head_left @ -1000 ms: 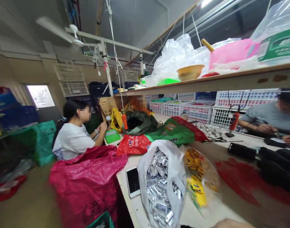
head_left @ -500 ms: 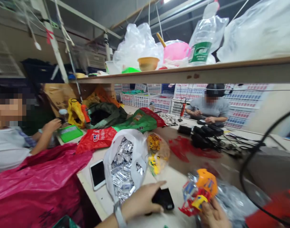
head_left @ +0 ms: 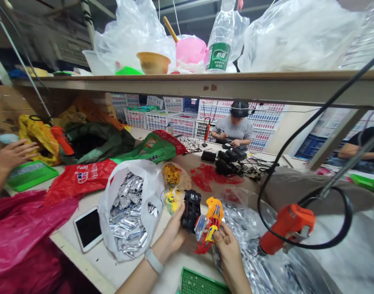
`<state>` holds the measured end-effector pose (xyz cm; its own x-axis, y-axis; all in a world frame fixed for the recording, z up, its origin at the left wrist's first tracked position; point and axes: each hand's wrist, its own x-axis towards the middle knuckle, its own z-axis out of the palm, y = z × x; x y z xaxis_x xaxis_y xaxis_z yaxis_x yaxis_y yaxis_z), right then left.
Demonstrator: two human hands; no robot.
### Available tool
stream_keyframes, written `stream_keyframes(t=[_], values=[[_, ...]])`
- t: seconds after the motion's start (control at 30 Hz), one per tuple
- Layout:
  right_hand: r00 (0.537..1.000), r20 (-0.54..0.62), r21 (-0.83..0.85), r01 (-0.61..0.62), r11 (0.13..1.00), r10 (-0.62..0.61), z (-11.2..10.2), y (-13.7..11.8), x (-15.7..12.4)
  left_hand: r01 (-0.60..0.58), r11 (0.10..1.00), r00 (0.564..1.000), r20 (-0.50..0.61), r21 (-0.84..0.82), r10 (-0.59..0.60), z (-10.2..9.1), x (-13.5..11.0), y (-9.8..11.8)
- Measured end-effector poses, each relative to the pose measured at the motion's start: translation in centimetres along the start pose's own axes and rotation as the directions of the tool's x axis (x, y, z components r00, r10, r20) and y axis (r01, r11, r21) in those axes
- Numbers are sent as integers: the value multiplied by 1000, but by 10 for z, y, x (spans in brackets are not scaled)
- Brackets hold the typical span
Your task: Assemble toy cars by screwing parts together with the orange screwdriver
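My left hand (head_left: pixel 175 230), with a light band at the wrist, is closed on a black plastic part (head_left: pixel 191 210) that looks like a toy car chassis, raised above the table. Close by on the right, my right hand (head_left: pixel 228 245) pinches several coloured plastic toy parts (head_left: pixel 213 210), orange, yellow, red and blue. The black part and the coloured parts are almost side by side; whether they touch I cannot tell. Left of my hands, a white plastic bag (head_left: pixel 105 204) gapes around many shiny silver parts (head_left: pixel 128 220). Behind the black part lies a clear bag (head_left: pixel 172 175) of yellow pieces.
An orange electric screwdriver (head_left: pixel 286 228) hangs by a black cable at right, over a clear bag of silver parts (head_left: pixel 245 232). A green basket (head_left: pixel 199 281) sits at the front edge, a white tablet (head_left: pixel 88 228) at left. Co-workers sit across and to the sides.
My left hand has lifted the black chassis off the table and brought it beside the coloured parts in my right hand. The view has turned right, bringing the orange screwdriver and green basket into sight.
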<state>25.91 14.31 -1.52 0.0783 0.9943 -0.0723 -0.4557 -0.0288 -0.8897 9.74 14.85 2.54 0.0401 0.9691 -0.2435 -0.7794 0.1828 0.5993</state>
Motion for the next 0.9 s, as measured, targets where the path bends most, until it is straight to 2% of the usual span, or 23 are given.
stream_keyframes(t=[0.13,0.27,0.37,0.53,0.6,0.73,0.9], values=[[999,-43,42,2,999,0,-9,1,5,-202,979,978,-51,-30,201,2,-1,11],[997,-21,54,-68,996,69,-9,-15,2,-327,940,940,-67,96,334,3,-17,22],[995,45,85,-88,992,85,0,-26,-7,-364,915,921,-80,176,382,2,-25,21],[990,14,186,-139,973,139,14,-25,-17,-407,820,863,-124,401,489,-14,-20,8],[988,58,182,-148,972,140,15,-21,-18,-377,830,875,-135,410,464,-20,-20,4],[988,131,130,-98,987,81,12,-17,-17,-293,932,945,-84,213,316,-22,-28,7],[998,25,49,-62,997,61,9,-25,-12,-207,978,978,-11,-19,207,-22,-37,29]])
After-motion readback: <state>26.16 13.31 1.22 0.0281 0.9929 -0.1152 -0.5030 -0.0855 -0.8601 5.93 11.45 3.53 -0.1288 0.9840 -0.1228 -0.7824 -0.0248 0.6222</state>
